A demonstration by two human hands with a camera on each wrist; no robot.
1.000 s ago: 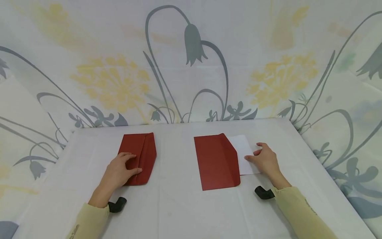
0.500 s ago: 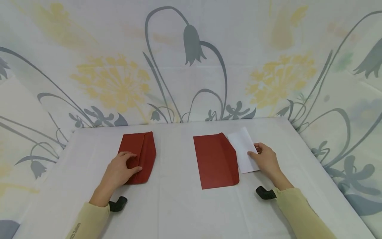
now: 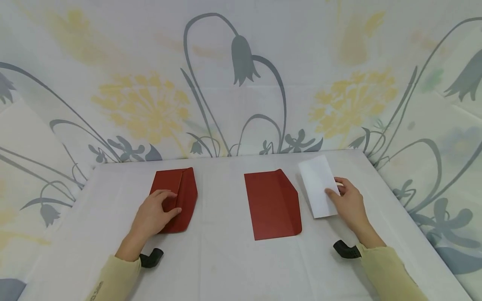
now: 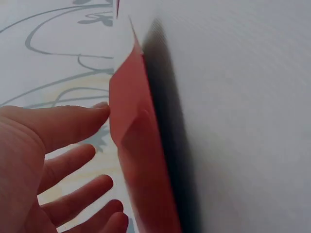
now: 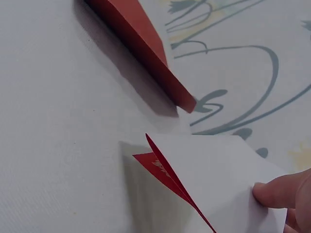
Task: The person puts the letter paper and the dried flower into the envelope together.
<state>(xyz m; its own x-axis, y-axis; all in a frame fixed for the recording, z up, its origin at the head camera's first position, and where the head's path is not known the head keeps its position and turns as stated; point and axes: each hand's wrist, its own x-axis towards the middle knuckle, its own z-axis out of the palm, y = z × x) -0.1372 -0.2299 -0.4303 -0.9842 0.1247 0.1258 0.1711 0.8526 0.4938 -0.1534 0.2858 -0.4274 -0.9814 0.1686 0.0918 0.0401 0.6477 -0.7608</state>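
At the right of the table (image 3: pixel 226 267), with our right hand (image 3: pixel 350 205), we pinch the card (image 3: pixel 317 184) (white outside, red inside) by its right edge. Left of it lies one envelope (image 3: pixel 271 205); farther left, our left hand (image 3: pixel 150 213), fingers parted and relaxed, is over the second envelope (image 3: pixel 167 179).

In the left wrist view, dim light is surrounding the envelope (image 4: pixel 138 131), and a dark, blurry-edged shadow (image 4: pixel 171 121) is lying beside it.

Sleeves (image 3: pixel 389 274) are yellow-green; dark lettering (image 3: pixel 96 291) marks the left; wrist pieces (image 3: pixel 152 258) are black.
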